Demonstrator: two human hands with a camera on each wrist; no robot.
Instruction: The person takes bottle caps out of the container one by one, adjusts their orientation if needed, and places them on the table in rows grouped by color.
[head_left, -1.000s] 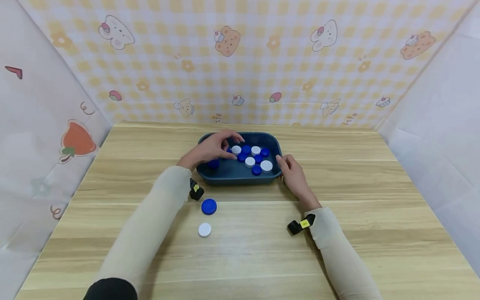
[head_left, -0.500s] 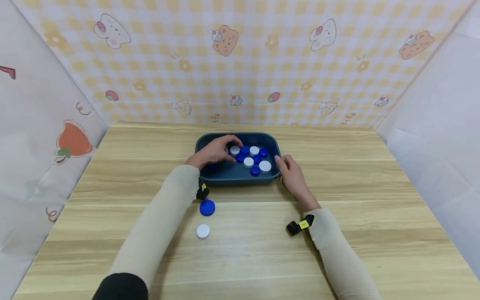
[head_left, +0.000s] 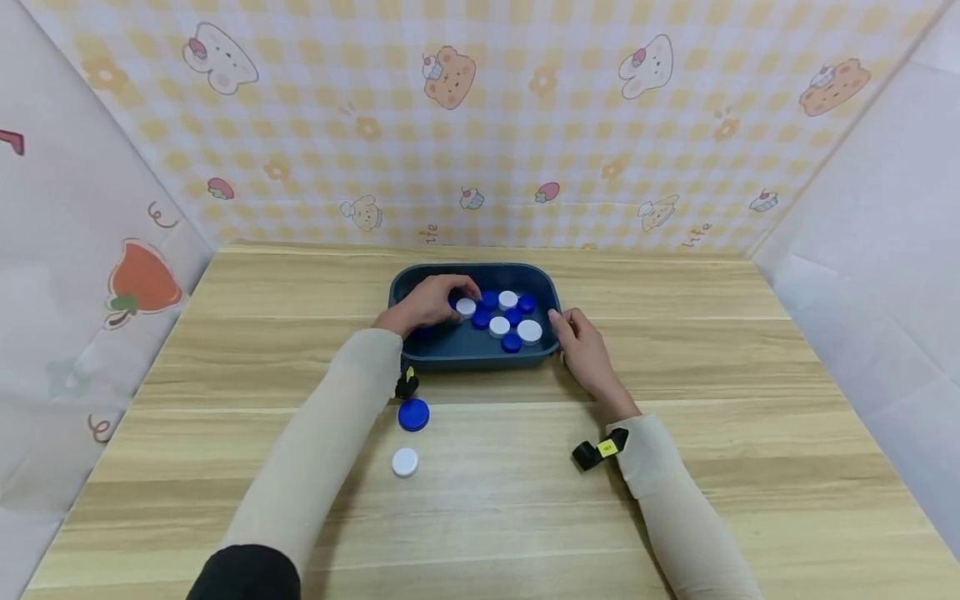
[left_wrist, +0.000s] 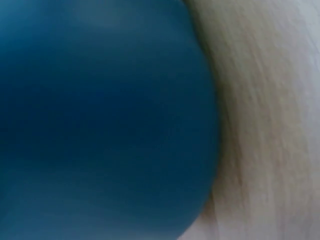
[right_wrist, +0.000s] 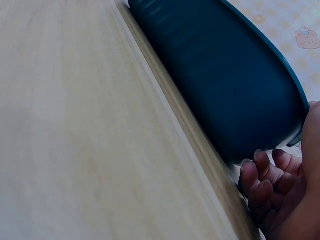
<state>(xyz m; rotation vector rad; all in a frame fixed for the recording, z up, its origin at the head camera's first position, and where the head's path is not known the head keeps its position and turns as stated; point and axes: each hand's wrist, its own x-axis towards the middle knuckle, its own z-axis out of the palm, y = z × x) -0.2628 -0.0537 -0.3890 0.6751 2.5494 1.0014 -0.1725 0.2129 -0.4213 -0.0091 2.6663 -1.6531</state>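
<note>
A dark teal plastic tray (head_left: 480,360) stands on the wooden table with blue and white bottle caps inside. My left hand (head_left: 423,304) reaches over its left side, thumb and fingers around a white cap (head_left: 466,308). Some blue caps beside the palm are partly hidden. My right hand (head_left: 587,350) grips the tray's right end, thumb at the rim and fingers curled below it outside, as the right wrist view shows of the fingers (right_wrist: 267,175). In the left wrist view only the blurred tray wall (left_wrist: 110,115) and table appear.
A larger blue cap (head_left: 413,414) and a white cap (head_left: 405,462) lie on the wooden table (head_left: 510,508) in front of the tray, near the left forearm. A checked cloth wall (head_left: 495,150) rises behind the table, with white cloth on both sides.
My left hand has moved right and down deeper into the tray, its thumb and fingers closing around a white cap, which has shifted slightly toward me. My right hand stays on the tray.
</note>
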